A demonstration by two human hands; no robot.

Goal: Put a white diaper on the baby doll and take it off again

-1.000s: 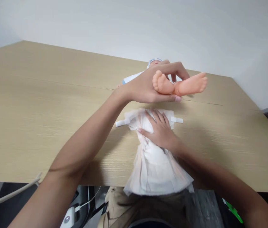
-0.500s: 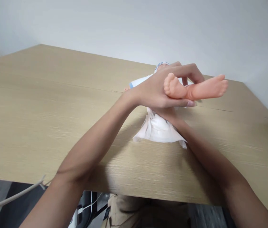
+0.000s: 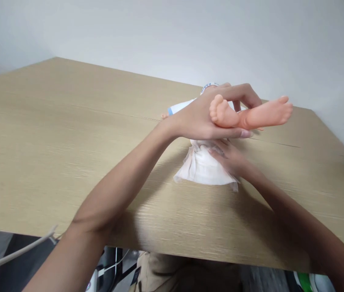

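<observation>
A baby doll lies on its back on the table, its feet (image 3: 265, 114) toward me. My left hand (image 3: 204, 115) is closed round the doll's lower legs and holds them raised, thumb below and fingers over the top. Under the doll's bottom a white diaper (image 3: 206, 168) is spread, its near end flared on the wood. My right hand (image 3: 232, 156) rests on the diaper's right side, its visible fingers stretched out beneath the raised legs. Behind my left hand show the doll's white sleeve with blue cuff (image 3: 179, 107) and a printed headband (image 3: 210, 86); most of its body is hidden.
The wooden table (image 3: 68, 154) has a thin seam across it and meets a pale wall (image 3: 172, 36) at the back. A pale cable (image 3: 16, 254) hangs at the front left edge. Below the front edge are my trousers (image 3: 159, 269) and a green-and-white object (image 3: 306, 280).
My right hand has drawn back toward me and to the right, from under the doll onto the diaper's side. The left hand keeps the legs raised in nearly the same place.
</observation>
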